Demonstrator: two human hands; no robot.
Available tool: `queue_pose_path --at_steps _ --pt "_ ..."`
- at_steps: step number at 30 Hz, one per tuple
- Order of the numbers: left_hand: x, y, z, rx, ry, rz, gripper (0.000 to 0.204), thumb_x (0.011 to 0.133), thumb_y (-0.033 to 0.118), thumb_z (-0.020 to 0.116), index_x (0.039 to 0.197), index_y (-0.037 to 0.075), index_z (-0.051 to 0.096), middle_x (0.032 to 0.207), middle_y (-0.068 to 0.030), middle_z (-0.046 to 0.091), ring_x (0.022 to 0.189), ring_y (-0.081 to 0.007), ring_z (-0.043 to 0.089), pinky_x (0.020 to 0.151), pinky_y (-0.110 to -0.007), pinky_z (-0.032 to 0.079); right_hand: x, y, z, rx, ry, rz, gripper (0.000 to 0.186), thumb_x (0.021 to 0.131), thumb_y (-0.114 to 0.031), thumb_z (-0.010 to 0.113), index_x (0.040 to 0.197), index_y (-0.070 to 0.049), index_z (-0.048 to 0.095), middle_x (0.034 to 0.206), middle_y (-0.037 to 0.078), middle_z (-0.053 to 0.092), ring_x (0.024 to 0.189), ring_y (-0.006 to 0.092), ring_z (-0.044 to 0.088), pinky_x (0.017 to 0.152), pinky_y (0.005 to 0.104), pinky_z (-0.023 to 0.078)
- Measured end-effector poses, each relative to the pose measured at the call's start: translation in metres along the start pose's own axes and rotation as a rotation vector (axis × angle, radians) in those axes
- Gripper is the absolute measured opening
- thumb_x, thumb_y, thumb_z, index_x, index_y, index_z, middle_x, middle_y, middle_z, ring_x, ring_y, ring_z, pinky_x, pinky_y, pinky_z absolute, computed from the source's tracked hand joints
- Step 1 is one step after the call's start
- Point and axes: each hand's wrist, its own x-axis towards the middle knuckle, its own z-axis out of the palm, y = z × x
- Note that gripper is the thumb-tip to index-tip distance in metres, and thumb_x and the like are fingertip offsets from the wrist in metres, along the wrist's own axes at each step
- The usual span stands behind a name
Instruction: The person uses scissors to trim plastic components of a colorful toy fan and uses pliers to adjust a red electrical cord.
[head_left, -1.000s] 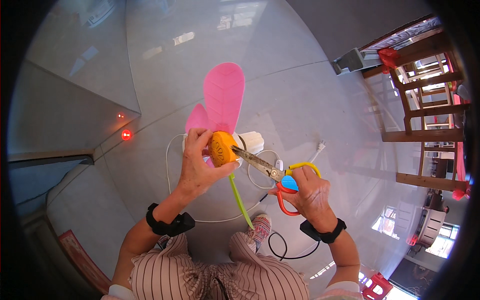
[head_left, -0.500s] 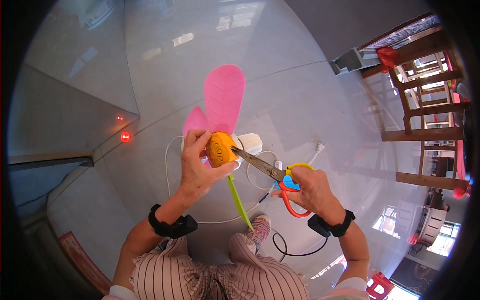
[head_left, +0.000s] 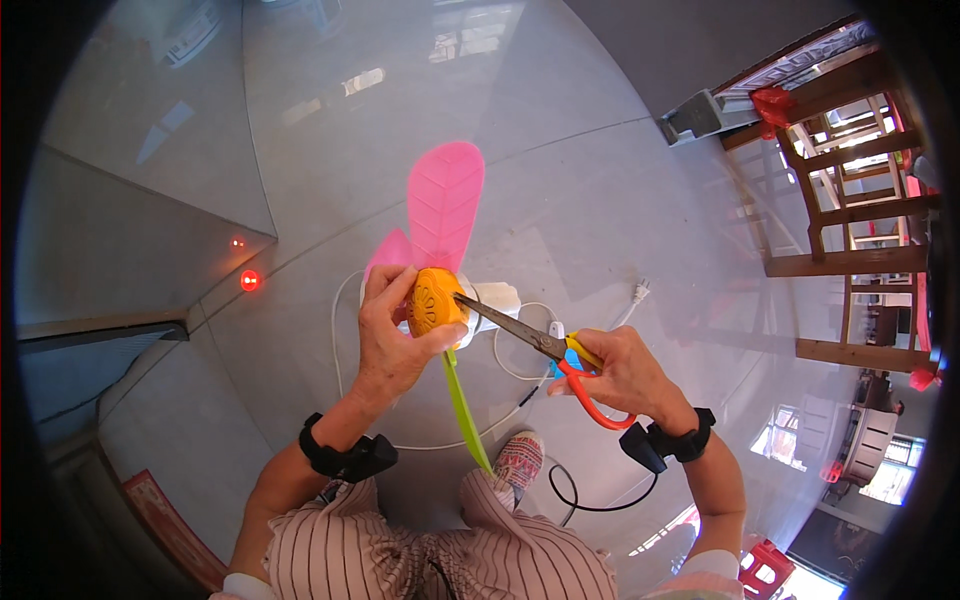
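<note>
My left hand (head_left: 385,345) grips the round orange hub cap (head_left: 434,300) of a small fan, fingers behind it and thumb at its lower edge. The cap's face has a flower-like relief. A large pink leaf-shaped blade (head_left: 445,205) points away from me, with a smaller pink one beside it. A narrow green blade (head_left: 460,410) hangs toward me. Behind the cap is the white fan body (head_left: 497,305), partly hidden. In my right hand (head_left: 638,375) are scissors (head_left: 515,330) with red and yellow handles, blades together, their tip against the cap's right edge.
A white cord (head_left: 334,335) loops on the grey floor, and a white plug (head_left: 640,292) lies to the right. Near the scissors is a small blue item (head_left: 565,368), partly covered. A black cable (head_left: 605,508) curls by my patterned shoe (head_left: 520,460). Wooden frames (head_left: 850,262) stand right.
My right hand has shifted slightly right and turned the scissors, while the tip stays at the cap's edge. The cap and blades have tilted a little; my left hand keeps its grip.
</note>
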Motion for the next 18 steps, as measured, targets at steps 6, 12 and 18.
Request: queue_pose_path --at_steps 6,12,18 --pt "-0.003 -0.012 0.004 -0.048 0.051 0.082 0.057 0.059 0.015 0.074 0.105 -0.010 0.051 0.099 -0.0064 0.040 0.092 -0.0147 0.050 0.075 -0.024 0.049 0.006 -0.004 0.015 0.316 -0.011 0.132 0.044 0.064 -0.036 0.078 0.064 -0.001 0.050 0.050 0.002 0.034 0.044 0.0127 0.031 0.043 0.0275 0.027" --pt "0.000 -0.001 -0.001 -0.114 0.023 0.096 0.066 0.059 0.013 0.076 0.111 -0.013 0.046 0.104 -0.0073 0.038 0.095 -0.0164 0.051 0.077 -0.025 0.050 -0.009 -0.015 0.015 0.154 0.181 0.094 0.041 0.064 -0.033 0.078 0.070 0.000 0.053 0.052 0.006 0.044 0.047 0.0174 0.041 0.045 0.0276 0.035" --pt "0.001 -0.008 -0.002 -0.073 0.007 0.146 0.066 0.060 0.012 0.075 0.112 -0.013 0.045 0.104 -0.0078 0.038 0.095 -0.0162 0.051 0.079 -0.026 0.050 -0.018 -0.019 0.019 -0.233 0.403 -0.081 0.054 0.055 -0.039 0.080 0.085 -0.002 0.054 0.068 0.009 0.055 0.055 0.0247 0.055 0.046 0.0296 0.042"
